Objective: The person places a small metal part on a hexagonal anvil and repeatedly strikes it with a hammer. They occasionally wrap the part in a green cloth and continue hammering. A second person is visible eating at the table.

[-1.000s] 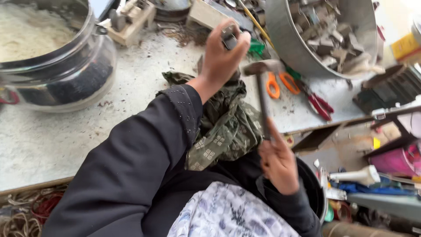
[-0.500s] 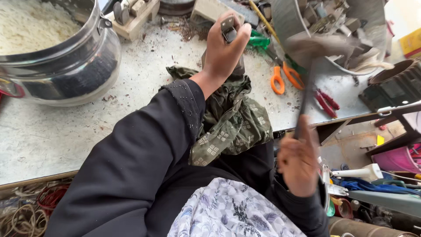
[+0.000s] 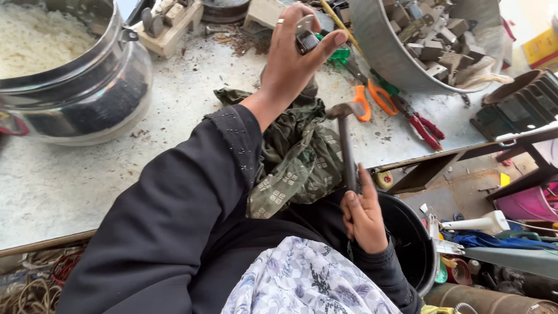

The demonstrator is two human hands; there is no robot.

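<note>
The left hand (image 3: 293,55) is raised above the work table (image 3: 75,186) and pinches a small metal part (image 3: 304,34) between thumb and fingers. The part sits at the fingertips, clear of the table surface. A ring shows on one finger of this hand. The left arm is covered by a black sleeve (image 3: 174,215).

The right hand (image 3: 363,215) is closed around the lower handle of a hammer (image 3: 345,139). The hammer stands nearly upright, with its head (image 3: 343,110) at the top, just below and to the right of the left hand. The hammer head does not touch the metal part.

A green patterned cloth (image 3: 296,157) lies crumpled on the table under the left wrist and behind the hammer handle.

Surrounding items:
- A large metal pot (image 3: 81,99) stands at the left on the table, holding white material.
- A metal tub (image 3: 383,49) at the upper right is filled with small grey blocks.
- Orange-handled scissors (image 3: 375,99) and red-handled pliers (image 3: 424,128) lie on the table just below the tub.
- A wooden block (image 3: 171,26) rests at the far edge of the table.
- A black bucket (image 3: 412,238) sits below the table edge, beside the right hand.
- A white patterned fabric (image 3: 302,279) covers the person's lap.
</note>
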